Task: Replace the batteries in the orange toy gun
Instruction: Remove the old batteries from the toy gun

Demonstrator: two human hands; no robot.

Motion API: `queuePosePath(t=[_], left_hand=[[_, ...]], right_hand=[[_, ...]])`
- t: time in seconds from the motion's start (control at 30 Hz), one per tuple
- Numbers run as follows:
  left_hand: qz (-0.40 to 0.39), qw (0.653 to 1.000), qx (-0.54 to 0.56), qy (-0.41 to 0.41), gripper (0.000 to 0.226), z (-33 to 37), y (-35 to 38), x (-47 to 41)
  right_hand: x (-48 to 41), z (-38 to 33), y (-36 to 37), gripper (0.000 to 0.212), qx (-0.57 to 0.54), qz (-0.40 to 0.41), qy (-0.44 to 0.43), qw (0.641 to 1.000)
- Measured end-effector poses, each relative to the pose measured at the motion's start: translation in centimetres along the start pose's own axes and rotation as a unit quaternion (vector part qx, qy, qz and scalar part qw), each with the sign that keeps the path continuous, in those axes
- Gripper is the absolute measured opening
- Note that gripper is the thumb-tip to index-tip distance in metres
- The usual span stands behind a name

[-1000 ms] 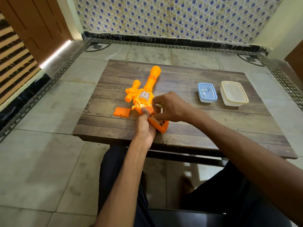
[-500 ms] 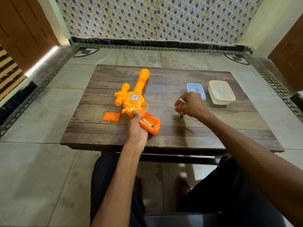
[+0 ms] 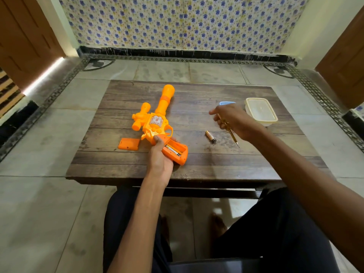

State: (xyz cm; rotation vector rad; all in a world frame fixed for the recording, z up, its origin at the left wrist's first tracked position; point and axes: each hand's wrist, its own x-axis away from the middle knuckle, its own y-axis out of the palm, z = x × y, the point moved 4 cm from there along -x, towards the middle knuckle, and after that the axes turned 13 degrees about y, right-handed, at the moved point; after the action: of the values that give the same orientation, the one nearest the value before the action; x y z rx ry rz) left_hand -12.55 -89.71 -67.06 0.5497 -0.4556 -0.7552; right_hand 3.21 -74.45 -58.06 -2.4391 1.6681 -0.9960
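Head view: orange toy gun point(image 3: 157, 123) lies flat on wooden table point(image 3: 197, 160), handle compartment open w/ one battery point(image 3: 173, 150) inside. Left hand point(image 3: 160, 156) grips the handle. Right hand point(image 3: 234, 119), well apart to the right, is curled round a screwdriver point(image 3: 230, 132). Loose battery point(image 3: 210, 136) lies btwn them.

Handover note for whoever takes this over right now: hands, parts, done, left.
Left hand grips the handle of the orange toy gun. Right hand holds a screwdriver.
Battery cover is off, beside the gun. Loose battery lies on the table; second battery sits in the open compartment.
Done: cover off, one battery out.
Left: remove the second, fit new ones, refit cover.
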Motion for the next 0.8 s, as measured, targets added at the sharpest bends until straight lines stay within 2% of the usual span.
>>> queuePosePath(t=[0.07,0.13,0.2,0.43,0.53,0.63,0.8], left_hand=[[0.002,1.000,0.001,0.000,0.030,0.1,0.1,0.1],[0.001,1.000,0.004,0.001,0.031,0.1,0.2,0.2],[0.003,1.000,0.005,-0.004,0.030,0.1,0.2,0.2],[0.004,1.000,0.018,-0.018,0.031,0.4,0.0,0.4],[0.001,1.000,0.007,-0.009,0.048,0.4,-0.1,0.4],[-0.008,1.000,0.001,-0.012,0.041,0.3,0.0,0.3],[-0.015,1.000,0.010,-0.017,0.033,0.3,-0.1,0.3]], right_hand=[[1.5,-1.1,0.2,0.023,-0.043,-0.082,0.003,0.996],[3.1,-2.2,1.0,0.023,-0.052,-0.145,-0.050,0.987],[4.7,-3.1,2.3,0.022,-0.049,-0.163,-0.107,0.980],[7.0,-3.9,7.3,0.007,0.002,-0.080,-0.254,0.964],[7.0,-3.4,8.4,0.014,0.003,-0.035,-0.281,0.959],[6.6,-3.1,8.8,0.017,-0.018,-0.005,-0.292,0.956],[6.4,-3.3,9.0,0.020,-0.031,0.000,-0.298,0.954]])
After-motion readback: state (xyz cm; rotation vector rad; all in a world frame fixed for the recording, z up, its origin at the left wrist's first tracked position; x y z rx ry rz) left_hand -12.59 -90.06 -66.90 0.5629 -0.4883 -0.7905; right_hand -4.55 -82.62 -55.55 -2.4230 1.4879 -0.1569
